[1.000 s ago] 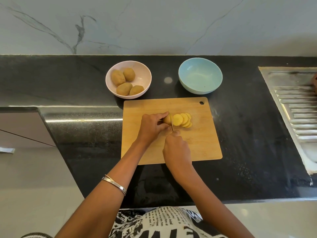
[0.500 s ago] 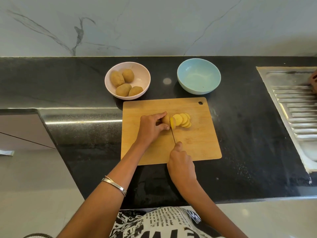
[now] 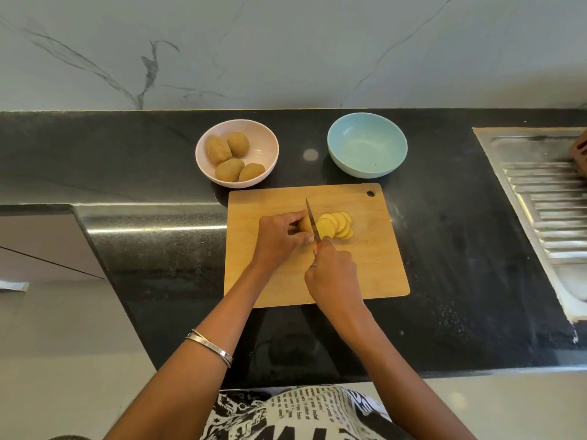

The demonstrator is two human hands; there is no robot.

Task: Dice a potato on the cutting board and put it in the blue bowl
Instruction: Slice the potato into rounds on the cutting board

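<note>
Nearest: right hand [image 3: 333, 274], clenched round the knife [image 3: 312, 221] handle, blade tilted up and away. Just left of it: left hand [image 3: 279, 236], fingers curled over the remaining potato [image 3: 304, 224] end, pinning it to the cutting board [image 3: 374, 249]. Blade set against the cut face, between left fingertips and slices. Just right of the blade: fanned potato slices [image 3: 336, 225], overlapping, flat on the board. Beyond the left hand: pink bowl [image 3: 263, 144], four whole potatoes [image 3: 233, 157] inside. Beyond the right hand: blue bowl [image 3: 367, 146], on the black counter [image 3: 460, 249].
</note>
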